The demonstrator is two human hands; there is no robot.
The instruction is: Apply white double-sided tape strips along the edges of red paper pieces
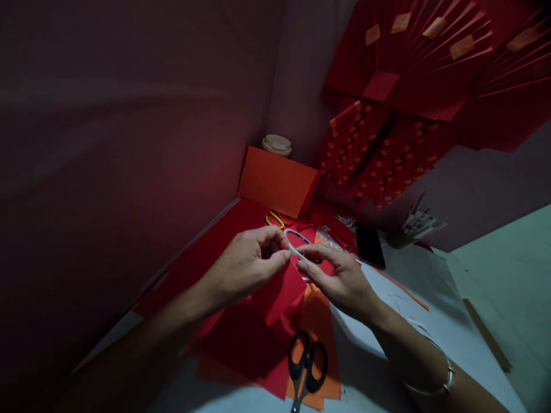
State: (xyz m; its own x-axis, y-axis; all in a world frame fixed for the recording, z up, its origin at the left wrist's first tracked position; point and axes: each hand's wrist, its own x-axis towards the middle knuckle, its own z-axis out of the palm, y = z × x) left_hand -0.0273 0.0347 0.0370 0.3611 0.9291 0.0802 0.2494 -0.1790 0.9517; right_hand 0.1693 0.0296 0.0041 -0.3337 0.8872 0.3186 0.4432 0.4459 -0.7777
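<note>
Over the red paper, both hands hold a thin, pale roll of tape [289,240] tilted between them. My left hand [245,267] is closed in a pinch at the ring's near left edge; whether a loose tape end lies in it is hard to see. With thumb and fingertips, my right hand [344,281] grips the ring's right side. Sheets of red paper [253,350] and orange paper [316,315] lie beneath. Below the hands rests a pair of black-handled scissors [306,367], handles pointing away from me.
A folded orange card [278,180] stands against the wall before a lidded cup [276,144]. Yellow-handled scissors [274,219] lie behind my hands. A dark phone [369,245] and a pen holder [407,232] are right. Red paper fans [422,57] and rolled-paper strings [396,166] hang above.
</note>
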